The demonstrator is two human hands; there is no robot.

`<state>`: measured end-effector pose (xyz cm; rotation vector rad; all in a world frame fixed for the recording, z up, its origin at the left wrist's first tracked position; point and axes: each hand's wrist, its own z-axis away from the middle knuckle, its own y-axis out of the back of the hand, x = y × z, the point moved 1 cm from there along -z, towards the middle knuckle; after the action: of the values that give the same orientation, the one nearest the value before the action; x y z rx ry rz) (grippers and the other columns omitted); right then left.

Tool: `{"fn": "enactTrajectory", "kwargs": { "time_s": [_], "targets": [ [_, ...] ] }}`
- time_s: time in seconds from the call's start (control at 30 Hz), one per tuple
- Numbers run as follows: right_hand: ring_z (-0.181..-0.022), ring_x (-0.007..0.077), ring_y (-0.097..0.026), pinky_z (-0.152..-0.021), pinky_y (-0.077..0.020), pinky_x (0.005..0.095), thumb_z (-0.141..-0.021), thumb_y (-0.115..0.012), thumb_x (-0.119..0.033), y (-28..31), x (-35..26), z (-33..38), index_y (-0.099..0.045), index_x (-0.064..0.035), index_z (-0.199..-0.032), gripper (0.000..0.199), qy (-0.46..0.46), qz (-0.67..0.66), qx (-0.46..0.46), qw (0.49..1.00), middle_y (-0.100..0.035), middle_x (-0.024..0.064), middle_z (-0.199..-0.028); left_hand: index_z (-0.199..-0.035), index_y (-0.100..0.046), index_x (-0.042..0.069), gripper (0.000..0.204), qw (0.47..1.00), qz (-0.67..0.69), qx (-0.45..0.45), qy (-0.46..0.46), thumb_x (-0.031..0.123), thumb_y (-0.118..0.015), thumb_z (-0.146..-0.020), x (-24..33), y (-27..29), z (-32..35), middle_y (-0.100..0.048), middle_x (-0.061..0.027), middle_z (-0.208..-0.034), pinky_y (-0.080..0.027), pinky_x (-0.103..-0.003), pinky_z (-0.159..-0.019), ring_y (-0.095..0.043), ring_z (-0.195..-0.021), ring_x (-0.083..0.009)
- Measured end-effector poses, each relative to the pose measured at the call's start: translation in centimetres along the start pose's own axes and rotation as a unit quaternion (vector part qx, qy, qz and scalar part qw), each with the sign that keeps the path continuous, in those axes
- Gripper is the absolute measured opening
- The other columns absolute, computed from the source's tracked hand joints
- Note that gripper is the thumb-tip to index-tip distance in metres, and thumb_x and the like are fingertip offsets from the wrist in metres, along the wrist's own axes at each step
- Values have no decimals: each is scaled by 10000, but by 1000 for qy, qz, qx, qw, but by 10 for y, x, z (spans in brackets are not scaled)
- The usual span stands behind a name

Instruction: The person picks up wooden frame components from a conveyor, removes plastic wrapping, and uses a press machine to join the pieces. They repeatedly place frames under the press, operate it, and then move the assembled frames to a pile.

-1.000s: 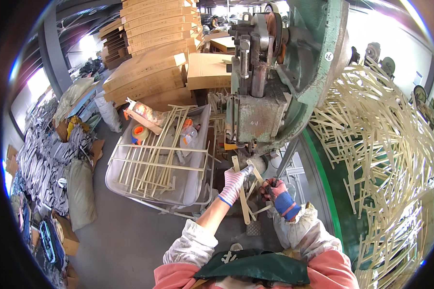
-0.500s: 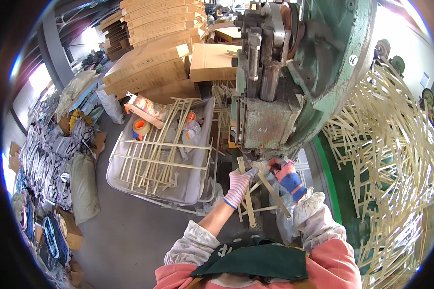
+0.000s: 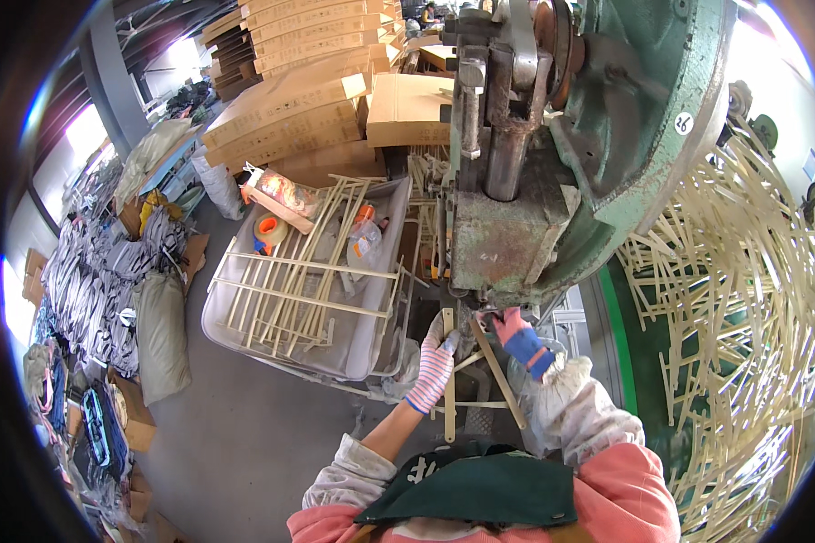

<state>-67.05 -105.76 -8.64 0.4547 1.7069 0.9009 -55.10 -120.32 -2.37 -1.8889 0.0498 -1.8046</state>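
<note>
My left hand point(image 3: 433, 369), in a striped knit glove, grips a flat pale strip point(image 3: 449, 412) with a hole near its lower end. The strip points almost straight toward me. My right hand point(image 3: 522, 344), in a pink and blue glove, reaches under the head of a green press point(image 3: 507, 231). Its fingers are bent close to the upper end of a second pale strip point(image 3: 504, 385), which slants down to the right. Whether they hold it is hidden by the press and the glove.
A white tub point(image 3: 362, 348) at left has a wire rack, pale strips, a tape roll point(image 3: 270, 231) and a printed pouch point(image 3: 281, 197) on it. Cardboard boxes point(image 3: 290, 113) are stacked behind. A large heap of pale strips point(image 3: 743, 299) fills the right side. Grey bundles point(image 3: 100, 299) lie far left.
My left hand has shifted left and slightly toward me, and its strip has turned straighter. My right hand has edged left toward the slanted strip's upper end. The whole view has shifted a little.
</note>
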Motion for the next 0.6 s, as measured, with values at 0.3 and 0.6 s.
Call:
{"fn": "enactTrajectory", "kwargs": {
  "time_s": [0.3, 0.6],
  "targets": [
    [-769, 369, -613, -661, -491, 422, -753, -569, -130, 7, -20, 27, -542, -112, -1223, 471, 72, -148, -84, 983, -632, 200, -826, -1275, -500, -11, 418, 988, -84, -118, 45, -29, -555, -861, 20, -2, -15, -613, -51, -1120, -458, -237, -843, -562, -936, -100],
    [-596, 55, -528, -511, -411, 235, -877, -636, -244, -32, 43, -15, -671, -53, -1044, 257, -1, -185, -102, 977, -622, -19, -708, -1318, -472, 31, 448, 985, -37, -124, 118, 32, -557, -877, 37, 10, -12, -545, 42, -750, -344, -189, -495, -425, -531, -41]
  ]
}}
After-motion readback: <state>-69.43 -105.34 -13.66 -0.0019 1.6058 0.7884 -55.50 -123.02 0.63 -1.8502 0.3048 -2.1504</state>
